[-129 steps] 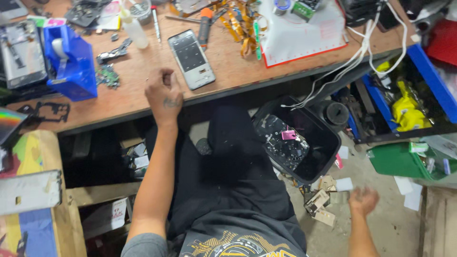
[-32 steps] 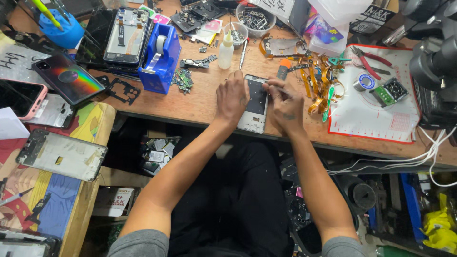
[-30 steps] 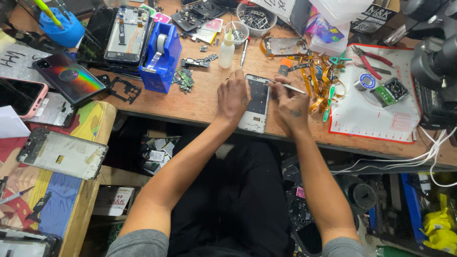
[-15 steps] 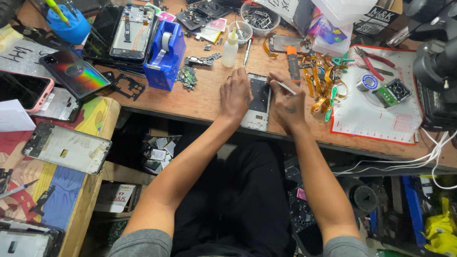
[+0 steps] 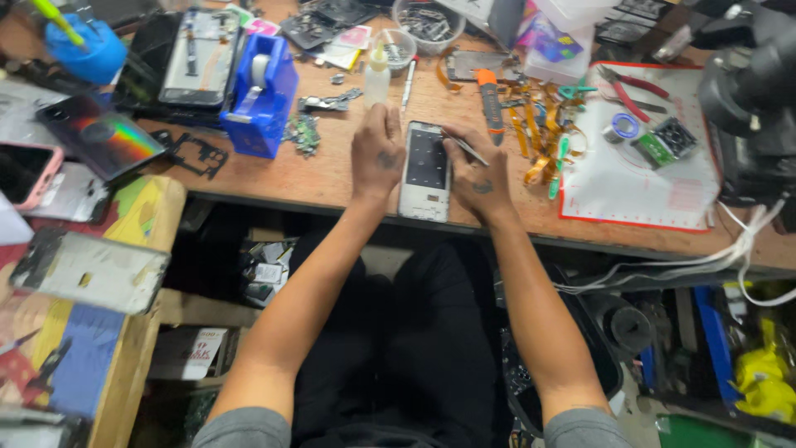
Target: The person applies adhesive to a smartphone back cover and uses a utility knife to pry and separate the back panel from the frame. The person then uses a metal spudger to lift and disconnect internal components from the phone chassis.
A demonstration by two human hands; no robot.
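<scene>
Opened phone lay between both hands, long axis running away from the person.

The opened phone [image 5: 425, 172] sat on the worktop [image 5: 332, 170] near its front edge; the left hand [image 5: 377, 149] pressed flat just beside its left edge, fingers together, while the right hand [image 5: 477, 170] pinched thin tweezers [image 5: 464, 148] over its upper right corner, blue tape dispenser [image 5: 261, 95] well off left.

Head camera, looking steeply down over a cluttered workbench.

The single view faces forward and down from above the seated person, fairly near: wooden bench top [image 5: 332, 178] fills the upper half, forearms and lap sit below, side shelf at left.
</scene>
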